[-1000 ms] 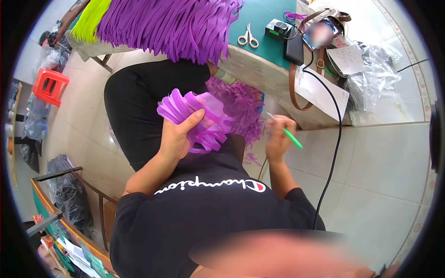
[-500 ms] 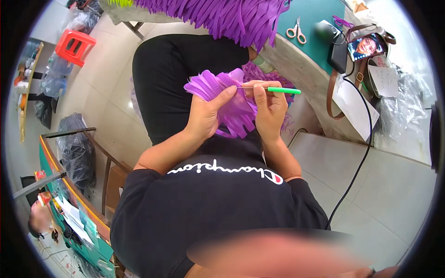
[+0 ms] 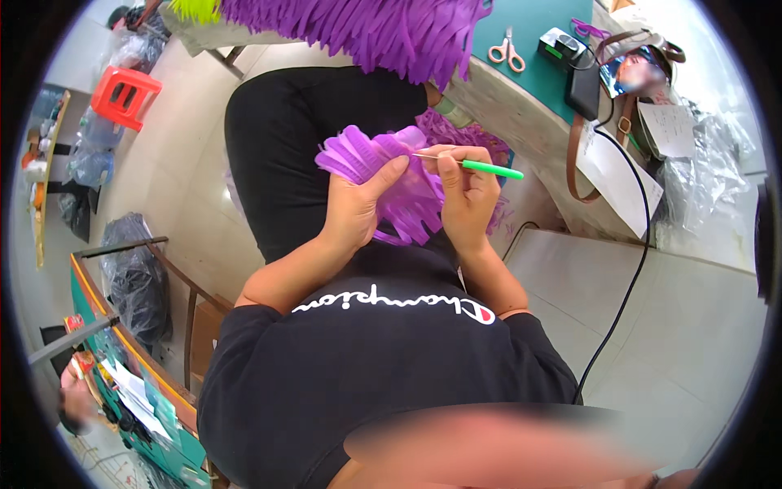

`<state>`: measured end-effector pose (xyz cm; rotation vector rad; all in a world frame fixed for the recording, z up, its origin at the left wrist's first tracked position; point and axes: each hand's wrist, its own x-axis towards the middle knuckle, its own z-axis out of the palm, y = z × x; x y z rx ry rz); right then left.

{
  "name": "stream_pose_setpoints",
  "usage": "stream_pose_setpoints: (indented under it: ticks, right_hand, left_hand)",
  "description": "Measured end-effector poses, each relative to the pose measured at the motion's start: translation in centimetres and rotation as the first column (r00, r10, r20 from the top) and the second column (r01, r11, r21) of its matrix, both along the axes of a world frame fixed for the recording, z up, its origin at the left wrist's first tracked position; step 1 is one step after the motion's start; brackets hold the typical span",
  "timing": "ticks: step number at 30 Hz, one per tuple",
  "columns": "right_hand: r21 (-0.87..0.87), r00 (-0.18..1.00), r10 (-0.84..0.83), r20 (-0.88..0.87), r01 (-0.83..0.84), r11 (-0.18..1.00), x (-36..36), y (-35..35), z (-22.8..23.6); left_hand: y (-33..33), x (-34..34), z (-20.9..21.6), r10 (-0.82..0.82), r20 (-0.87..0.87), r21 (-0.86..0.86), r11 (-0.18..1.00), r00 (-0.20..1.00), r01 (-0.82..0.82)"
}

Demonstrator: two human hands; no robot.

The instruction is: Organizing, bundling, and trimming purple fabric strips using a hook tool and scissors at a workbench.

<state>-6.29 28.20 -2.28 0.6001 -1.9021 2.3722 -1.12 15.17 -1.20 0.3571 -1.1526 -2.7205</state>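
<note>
Over my lap, my left hand (image 3: pixel 355 200) grips a bunched purple fringed piece (image 3: pixel 346 155), thumb pressed on top of its folds. Ribbed bands show along its upper part, and loose strips hang down between my hands. My right hand (image 3: pixel 471 204) pinches a green-handled needle tool (image 3: pixel 493 169) with a thin metal shaft. The shaft points left, its tip at the purple folds beside my left thumb. Whether the tip ends in a hook is too small to tell. My right fingers partly cover the tool where shaft meets handle.
Long purple strips (image 3: pixel 350 28) hang off the table beyond my knees. On its green top (image 3: pixel 521 20) lie scissors (image 3: pixel 507 54), a black box (image 3: pixel 582 90) and a lit phone (image 3: pixel 631 73). A black cable (image 3: pixel 631 281) runs down on the right. A red stool (image 3: pixel 124 96) stands far left.
The green handle has dipped at its right end, so the tool slants more. Both hands keep their hold. The whole view has shifted slightly.
</note>
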Motion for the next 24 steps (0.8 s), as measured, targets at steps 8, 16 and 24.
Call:
stream_pose_setpoints:
  ticks: [8,16,24]
  right_hand:
    - [-0.034,0.999,0.050,-0.010,-0.050,0.998,-0.2,0.3,-0.6]
    - [0.283,0.795,-0.040,-0.606,0.263,0.922,-1.6,0.3,0.3]
    - [0.052,0.639,-0.391,-0.663,0.560,0.827,-9.3,3.8,2.3]
  left_hand:
    - [-0.2,0.3,0.1,0.001,0.007,-0.087,0.996,1.000,0.000]
    - [0.0,0.0,-0.1,0.023,0.011,-0.128,0.992,1.000,-0.021]
    - [-1.3,0.7,0.6,-0.372,0.041,-0.121,0.919,0.927,0.374]
